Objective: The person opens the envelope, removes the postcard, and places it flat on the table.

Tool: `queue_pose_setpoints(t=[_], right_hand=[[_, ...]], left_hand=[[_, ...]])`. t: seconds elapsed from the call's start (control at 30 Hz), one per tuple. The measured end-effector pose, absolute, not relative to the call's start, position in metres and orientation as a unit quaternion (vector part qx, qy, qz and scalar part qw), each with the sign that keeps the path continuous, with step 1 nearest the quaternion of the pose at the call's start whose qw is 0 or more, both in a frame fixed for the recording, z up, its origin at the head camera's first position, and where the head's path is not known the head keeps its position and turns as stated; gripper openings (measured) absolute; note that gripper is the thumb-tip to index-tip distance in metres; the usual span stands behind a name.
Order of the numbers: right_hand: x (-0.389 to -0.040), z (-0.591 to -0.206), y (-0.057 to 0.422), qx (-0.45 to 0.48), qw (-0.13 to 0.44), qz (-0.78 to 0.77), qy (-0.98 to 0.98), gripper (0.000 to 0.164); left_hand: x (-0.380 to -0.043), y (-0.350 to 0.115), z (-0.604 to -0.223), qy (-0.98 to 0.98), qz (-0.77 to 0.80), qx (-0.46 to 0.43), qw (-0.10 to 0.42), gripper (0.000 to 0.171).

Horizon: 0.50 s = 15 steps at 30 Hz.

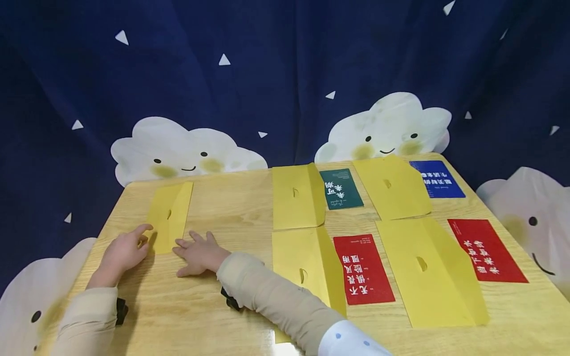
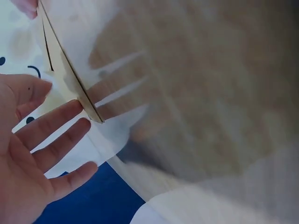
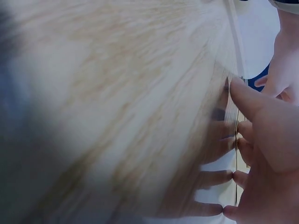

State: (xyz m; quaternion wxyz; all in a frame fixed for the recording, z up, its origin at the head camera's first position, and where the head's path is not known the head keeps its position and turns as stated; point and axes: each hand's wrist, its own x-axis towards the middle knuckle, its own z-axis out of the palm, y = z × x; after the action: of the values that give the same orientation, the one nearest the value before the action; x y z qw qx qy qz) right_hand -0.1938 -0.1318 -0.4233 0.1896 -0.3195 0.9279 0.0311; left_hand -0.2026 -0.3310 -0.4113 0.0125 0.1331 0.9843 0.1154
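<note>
A yellow paper envelope [image 1: 157, 225] with a slit near its middle lies at the table's left, its flap side turned to the right. Beside its near left edge is my left hand [image 1: 122, 254]. In the left wrist view that hand [image 2: 30, 149] has its fingers extended, their tips at the envelope's edge [image 2: 70, 77]. At the envelope's near right corner, my right hand [image 1: 200, 254] rests with fingers spread. The right wrist view shows the right hand's [image 3: 275, 144] fingertips down on the glossy wooden tabletop [image 3: 117, 102]. Neither hand grips anything.
Several more yellow envelopes [image 1: 291, 207] lie open-flapped on the table's right half. Against their flaps lie a green card [image 1: 349, 185], a blue card [image 1: 450, 185] and two red cards [image 1: 374, 277]. A dark blue curtain [image 1: 267, 89] with cloud faces hangs behind.
</note>
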Motion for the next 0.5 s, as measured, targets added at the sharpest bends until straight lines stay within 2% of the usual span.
queue_pose_setpoints(t=[0.1, 0.23, 0.37, 0.5], right_hand=[[-0.195, -0.42, -0.129, -0.314, 0.194, 0.039, 0.929, 0.067], [-0.196, -0.419, -0.125, -0.306, 0.2, 0.032, 0.93, 0.066], [-0.197, -0.421, -0.125, -0.309, 0.201, 0.028, 0.929, 0.064], [-0.197, -0.423, -0.126, -0.314, 0.202, 0.036, 0.927, 0.062]], left_hand=[[-0.213, -0.331, -0.41, 0.984, 0.111, 0.137, 0.029, 0.053], [-0.226, -0.333, -0.41, 0.978, 0.118, 0.151, 0.081, 0.076], [-0.231, -0.338, -0.411, 0.973, 0.128, 0.135, 0.134, 0.085], [-0.229, -0.341, -0.411, 0.976, 0.105, 0.117, 0.153, 0.091]])
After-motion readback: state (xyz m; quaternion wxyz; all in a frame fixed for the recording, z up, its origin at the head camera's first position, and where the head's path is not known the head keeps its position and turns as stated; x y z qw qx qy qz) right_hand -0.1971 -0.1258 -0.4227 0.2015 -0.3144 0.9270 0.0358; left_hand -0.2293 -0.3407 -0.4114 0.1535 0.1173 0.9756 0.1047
